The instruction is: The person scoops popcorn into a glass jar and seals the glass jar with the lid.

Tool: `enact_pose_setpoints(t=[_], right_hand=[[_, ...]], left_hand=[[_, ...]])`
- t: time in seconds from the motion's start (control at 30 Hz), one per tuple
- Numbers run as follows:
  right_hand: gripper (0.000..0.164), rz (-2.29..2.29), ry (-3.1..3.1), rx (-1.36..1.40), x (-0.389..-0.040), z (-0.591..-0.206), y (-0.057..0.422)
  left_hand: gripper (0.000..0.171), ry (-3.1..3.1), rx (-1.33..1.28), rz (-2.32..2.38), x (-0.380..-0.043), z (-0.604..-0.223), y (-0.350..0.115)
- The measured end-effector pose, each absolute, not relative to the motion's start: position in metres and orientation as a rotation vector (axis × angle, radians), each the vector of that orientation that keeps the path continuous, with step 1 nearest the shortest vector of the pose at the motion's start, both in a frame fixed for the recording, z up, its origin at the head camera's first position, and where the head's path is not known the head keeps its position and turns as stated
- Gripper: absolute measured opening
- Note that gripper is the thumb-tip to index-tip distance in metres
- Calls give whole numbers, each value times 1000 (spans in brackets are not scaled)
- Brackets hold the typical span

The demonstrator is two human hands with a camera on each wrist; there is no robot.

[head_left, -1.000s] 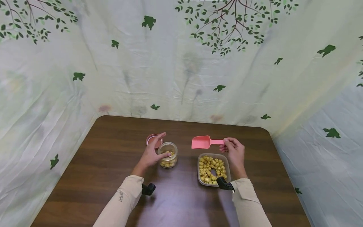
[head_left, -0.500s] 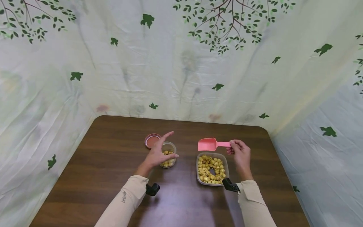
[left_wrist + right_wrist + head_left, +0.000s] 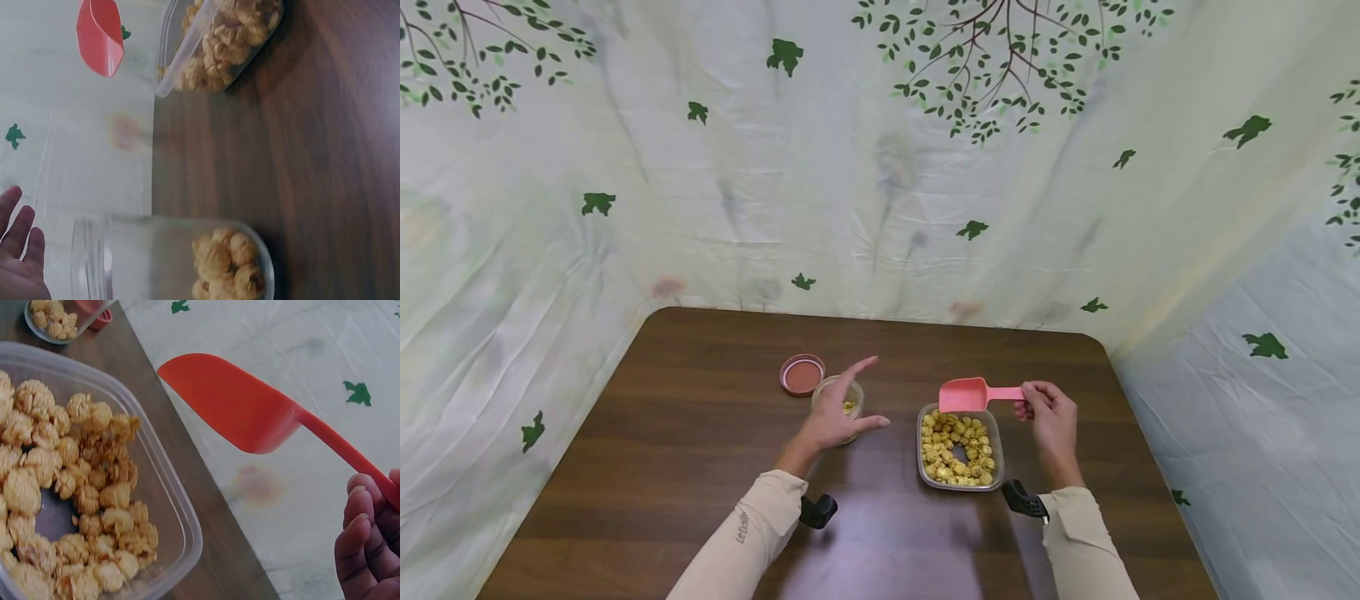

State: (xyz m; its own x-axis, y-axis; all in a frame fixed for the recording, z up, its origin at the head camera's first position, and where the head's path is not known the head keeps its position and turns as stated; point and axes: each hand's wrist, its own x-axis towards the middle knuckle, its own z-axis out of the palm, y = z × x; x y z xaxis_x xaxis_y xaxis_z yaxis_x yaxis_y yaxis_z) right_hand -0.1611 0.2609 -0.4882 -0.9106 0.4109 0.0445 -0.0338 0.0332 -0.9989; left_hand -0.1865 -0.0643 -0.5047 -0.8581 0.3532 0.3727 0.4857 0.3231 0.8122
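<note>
By its handle, my right hand [image 3: 1054,427] grips a pink scoop [image 3: 964,395], held above the far edge of a clear plastic tub [image 3: 921,454]. The scoop's bowl looks bare in the right wrist view. Caramel popcorn [image 3: 115,494] fills the tub around a gap where its bottom shows. My left hand [image 3: 833,418] is raised in front of a glass jar [image 3: 169,250], thumb and fingers spread wide, holding nothing. It partly hides the jar in the head view. Several popcorn pieces [image 3: 225,262] lie at the jar's bottom, and its mouth is uncovered.
A round reddish lid [image 3: 802,375] lies on the brown wooden table [image 3: 715,433], behind and left of the jar. A pale curtain with leaf prints [image 3: 880,183] hangs along the table's back edge.
My left hand has moved right and slightly nearer, across the front of the jar. The right hand has carried the scoop right and a little nearer, over the tub's far rim.
</note>
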Motion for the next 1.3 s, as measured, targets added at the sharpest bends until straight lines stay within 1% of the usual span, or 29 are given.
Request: enact_pose_setpoints(t=[0.1,0.27,0.43,0.67,0.83,1.1,1.3], right_hand=[[23,1913,-2031,-395,-160,-491,265],[24,1915,-2027,-405,-158,-496,270],[24,1859,-2082,-427,-155,-499,274],[26,1766,-2195,-455,-148,-502,277],[27,1746,-2221,-471,-146,-504,278],[26,1727,-2244,-499,-141,-507,278],[25,1683,-2266,-461,-136,-510,279]], left_hand=[[88,-2437,-789,-1665,-186,-508,-60],[85,-2417,-848,-1663,-186,-511,-53],[88,-2440,-879,-1645,-185,-513,-48],[91,-2465,-939,-1624,-183,-525,-40],[94,-2508,-899,-1614,-182,-536,-34],[101,-2542,-841,-1736,-177,-557,-26],[104,-2589,-804,-1724,-172,-573,-20]])
